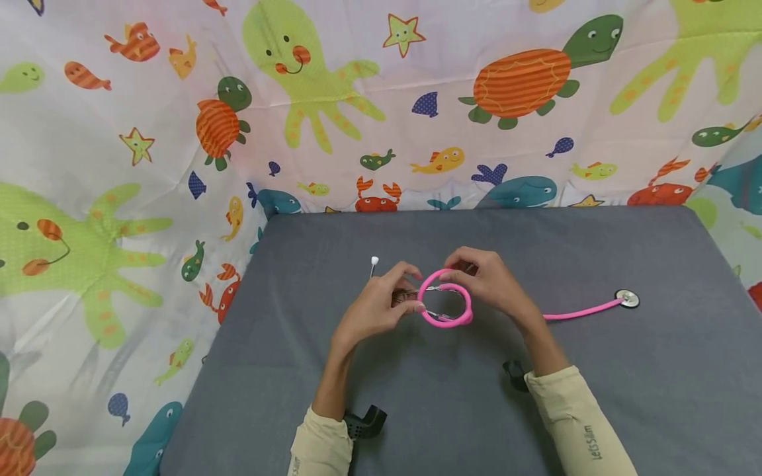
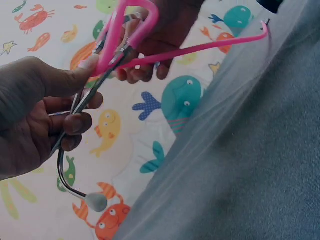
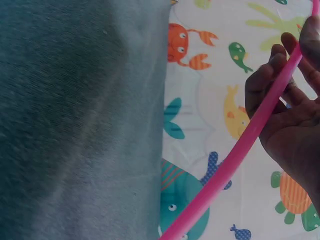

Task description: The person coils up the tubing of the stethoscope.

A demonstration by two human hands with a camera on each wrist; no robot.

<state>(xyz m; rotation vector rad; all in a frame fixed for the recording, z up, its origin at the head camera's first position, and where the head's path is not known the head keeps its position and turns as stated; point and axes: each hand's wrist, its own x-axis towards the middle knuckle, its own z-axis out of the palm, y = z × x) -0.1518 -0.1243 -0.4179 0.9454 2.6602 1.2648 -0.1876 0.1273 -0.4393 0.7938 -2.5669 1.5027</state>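
Note:
A pink stethoscope [image 1: 468, 312] is held up above the grey table, its tubing bent into a loop between the two hands. My left hand [image 1: 370, 309] grips the metal ear tubes [image 2: 92, 92], with the thumb pressing the pink tubing against them. A white eartip [image 1: 374, 260] sticks out beyond that hand. At the loop's upper right, my right hand [image 1: 493, 280] pinches the tubing between thumb and fingers. From there the tube runs rightward, partly hidden behind the right wrist, to the round chestpiece [image 1: 627, 299] lying on the table.
The grey tabletop [image 1: 452, 410] reaches back to a white curtain [image 1: 357, 86] printed with sea animals, which also hangs along the left side. Black wrist straps [image 1: 366, 423] sit at both sleeve cuffs.

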